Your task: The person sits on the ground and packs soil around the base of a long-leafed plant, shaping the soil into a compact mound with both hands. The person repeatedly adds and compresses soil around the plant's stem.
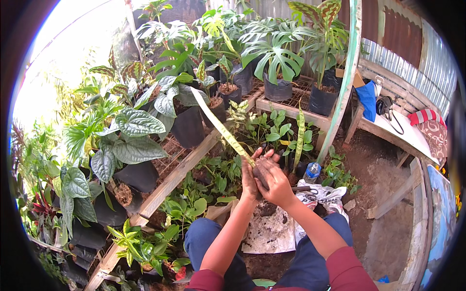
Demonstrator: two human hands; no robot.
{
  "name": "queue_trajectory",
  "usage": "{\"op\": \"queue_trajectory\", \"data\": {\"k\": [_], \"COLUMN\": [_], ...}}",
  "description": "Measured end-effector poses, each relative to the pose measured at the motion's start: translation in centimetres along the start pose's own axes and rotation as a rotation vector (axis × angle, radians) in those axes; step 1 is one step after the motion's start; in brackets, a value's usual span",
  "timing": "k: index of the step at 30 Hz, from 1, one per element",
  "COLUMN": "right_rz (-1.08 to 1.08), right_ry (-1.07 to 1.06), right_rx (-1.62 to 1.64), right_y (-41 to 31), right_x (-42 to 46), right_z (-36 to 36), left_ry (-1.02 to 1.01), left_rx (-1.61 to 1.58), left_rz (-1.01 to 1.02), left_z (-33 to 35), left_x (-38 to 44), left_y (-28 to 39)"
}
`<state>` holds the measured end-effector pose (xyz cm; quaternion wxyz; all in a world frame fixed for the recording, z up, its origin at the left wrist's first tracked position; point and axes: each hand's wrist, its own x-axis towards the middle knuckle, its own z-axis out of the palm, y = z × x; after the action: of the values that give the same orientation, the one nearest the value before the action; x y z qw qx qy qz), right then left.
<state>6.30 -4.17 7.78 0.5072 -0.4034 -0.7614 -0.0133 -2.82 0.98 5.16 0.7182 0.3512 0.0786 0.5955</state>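
Observation:
A long, pale yellow-green snake plant leaf (222, 129) slants up and to the left from between my hands. My left hand (249, 182) cups its base from the left side. Pressed over the dark soil clump (260, 174) around that base is my right hand (273, 180). Both hands are smeared with soil, and the roots are hidden. Below them, between my knees, lies a soil-stained white sheet (273, 236) with dark crumbs on it. Another snake plant (299, 142) stands upright just beyond my right hand.
A water bottle (312, 172) and a printed white sack (327, 194) lie near my right knee. Potted monstera (278, 58) and other foliage plants fill wooden-framed racks (182, 165) ahead and left. A green-painted post (342, 83) and a bench (404, 134) stand to the right.

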Motion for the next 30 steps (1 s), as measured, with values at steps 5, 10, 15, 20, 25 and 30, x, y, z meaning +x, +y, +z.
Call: {"op": "queue_trajectory", "data": {"k": [5,10,15,20,25,30], "right_rz": [-0.149,0.026,0.003,-0.018,0.117,0.072], "right_ry": [-0.176,-0.192,0.053,-0.131,-0.213,-0.115], "right_rx": [-0.039,-0.122,0.122,-0.040,0.158,0.134], "right_y": [-1.2,-1.1,-2.0,-1.3,-1.6,-1.6], "right_x": [1.4,-0.6,-0.1,-0.8,-0.2,-1.1], "right_z": [-2.0,-0.3,-1.2,-0.5,-0.9,0.1], "left_ry": [0.121,-0.026,-0.004,-0.074,-0.192,-0.201], "left_rx": [-0.295,-0.185,-0.120,-0.173,-0.186,-0.097], "left_rz": [-0.085,-0.064,-0.027,-0.007,0.037,0.053], "left_z": [-1.3,0.8,1.0,-0.1,0.2,0.5], "left_x": [-0.3,-0.6,-0.4,-0.3,-0.5,-0.7], "left_y": [0.1,0.5,1.1,0.5,0.8,1.4]}}
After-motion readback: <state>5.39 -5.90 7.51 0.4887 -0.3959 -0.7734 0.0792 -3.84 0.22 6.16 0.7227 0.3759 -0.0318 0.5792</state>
